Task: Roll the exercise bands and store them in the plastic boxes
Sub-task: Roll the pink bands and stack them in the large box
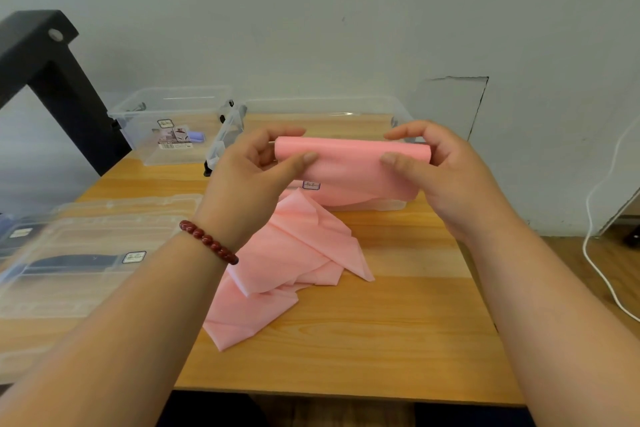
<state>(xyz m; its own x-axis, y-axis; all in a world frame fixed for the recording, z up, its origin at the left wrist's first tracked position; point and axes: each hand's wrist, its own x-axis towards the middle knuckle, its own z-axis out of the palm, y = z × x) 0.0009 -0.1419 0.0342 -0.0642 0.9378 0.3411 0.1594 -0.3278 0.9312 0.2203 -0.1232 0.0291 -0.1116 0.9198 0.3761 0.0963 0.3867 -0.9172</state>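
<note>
Over the table [398, 340] we pinch the pink band [349, 158] by its rolled end, left hand [256, 166] and right hand [443, 170] at either tip, thumbs against curled fingers; its loose tail heaps below, clear lids [69, 288] left, plastic boxes [166, 104] behind

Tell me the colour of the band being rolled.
Pink: the exercise band, pinched at its rolled end by the left hand and right hand; head view.

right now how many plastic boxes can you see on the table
3: back left box, middle box behind the pink band, lidded box near left; more may be hidden past the left edge.
</note>
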